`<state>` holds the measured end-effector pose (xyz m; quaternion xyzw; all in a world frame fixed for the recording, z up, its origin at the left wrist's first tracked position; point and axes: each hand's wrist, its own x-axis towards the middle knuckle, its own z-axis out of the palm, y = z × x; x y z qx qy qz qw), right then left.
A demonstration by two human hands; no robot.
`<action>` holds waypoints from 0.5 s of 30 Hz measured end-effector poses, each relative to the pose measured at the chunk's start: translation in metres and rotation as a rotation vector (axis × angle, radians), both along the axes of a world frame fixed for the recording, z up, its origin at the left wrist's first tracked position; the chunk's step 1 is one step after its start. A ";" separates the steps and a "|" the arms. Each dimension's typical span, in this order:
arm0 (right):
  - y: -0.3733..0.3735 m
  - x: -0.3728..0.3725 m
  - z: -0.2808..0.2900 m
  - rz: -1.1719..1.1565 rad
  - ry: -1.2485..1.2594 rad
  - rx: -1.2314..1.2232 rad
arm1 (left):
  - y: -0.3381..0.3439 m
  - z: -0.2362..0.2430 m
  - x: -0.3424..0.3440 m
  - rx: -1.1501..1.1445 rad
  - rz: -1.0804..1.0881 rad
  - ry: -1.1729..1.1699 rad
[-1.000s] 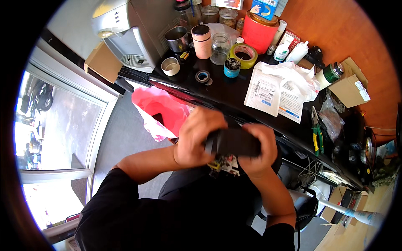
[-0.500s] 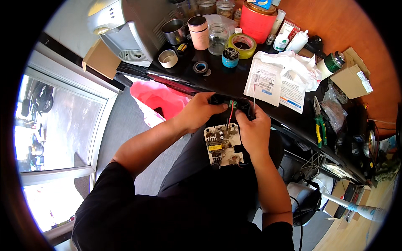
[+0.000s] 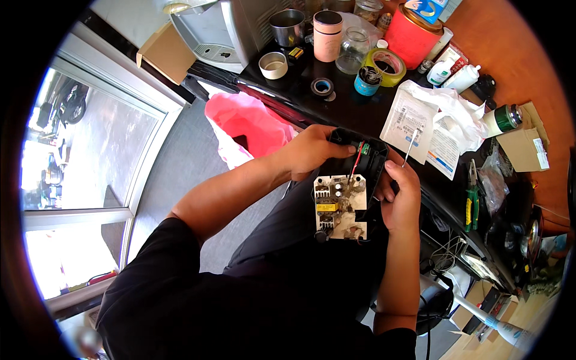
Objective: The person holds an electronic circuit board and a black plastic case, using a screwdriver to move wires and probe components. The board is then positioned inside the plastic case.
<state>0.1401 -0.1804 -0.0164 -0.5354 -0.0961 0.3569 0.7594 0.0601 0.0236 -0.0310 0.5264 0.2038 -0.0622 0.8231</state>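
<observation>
My left hand (image 3: 307, 153) grips an open black plastic housing (image 3: 375, 161) from the left, thumb over its rim. A small green terminal block (image 3: 365, 149) with red and black wires sits inside it. The wires run down to a dirty circuit board (image 3: 348, 201), which hangs below the housing over my dark trousers and has a yellow component and heat sinks. My right hand (image 3: 401, 189), at the housing's right, has its thumb and fingers closed on a thin metal tool (image 3: 409, 153) whose pale end points up over the desk.
The dark desk (image 3: 288, 90) holds jars, tape rolls, a pink cylinder (image 3: 327, 39), papers (image 3: 405, 117) and green-yellow pliers (image 3: 471, 198). A dispenser (image 3: 210, 30) stands back left, a pink bag (image 3: 258, 126) below the desk. A glass door (image 3: 102, 156) is at left, boxes and cables at right.
The housing has turned from its dark outer side to its open inside, exposing the board. The right hand has moved right, tilting the thin tool; the view has shifted slightly.
</observation>
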 end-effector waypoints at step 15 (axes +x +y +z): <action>0.000 -0.004 0.001 0.015 -0.076 -0.068 | 0.004 -0.007 -0.001 -0.206 -0.029 -0.042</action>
